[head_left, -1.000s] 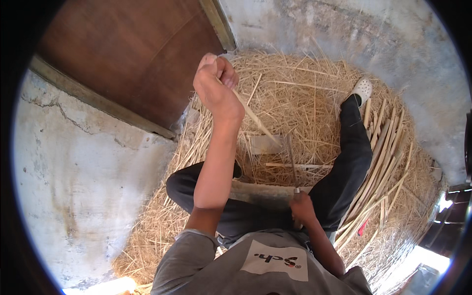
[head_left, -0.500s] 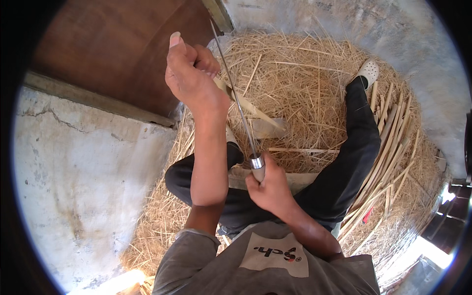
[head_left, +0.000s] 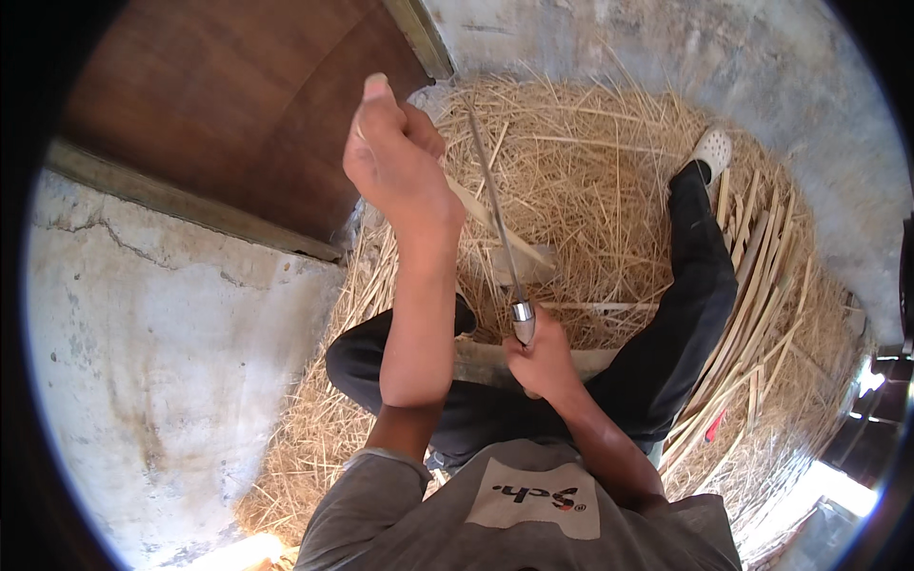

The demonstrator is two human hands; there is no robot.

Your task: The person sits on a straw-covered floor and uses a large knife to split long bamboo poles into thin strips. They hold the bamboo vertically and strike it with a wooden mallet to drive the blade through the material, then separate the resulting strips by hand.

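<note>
Gripping the handle of a long thin knife (head_left: 495,205) low over the lap, the right hand (head_left: 543,357) had its fingers closed tight around the grip, the blade running up and away toward the raised left hand (head_left: 395,167). That left hand was closed too, pinching the upper end of a pale cane strip (head_left: 500,228) that slanted down from it to the right, crossing just behind the blade. The person sat on a bed of straw shavings (head_left: 590,181), one dark trouser leg (head_left: 700,285) stretched out to a white shoe (head_left: 712,147), with a pile of split canes (head_left: 762,285) beside that leg.

The main risk seemed to be the blade tip, which stood very near the left hand and wrist: if the strip had split suddenly or the edge had jumped free, the knife could have run straight into those fingers. The strip looked thin, so it might also have snapped or torn off-line under uneven pull. A slip downward would have brought the edge toward the bent thigh.
</note>
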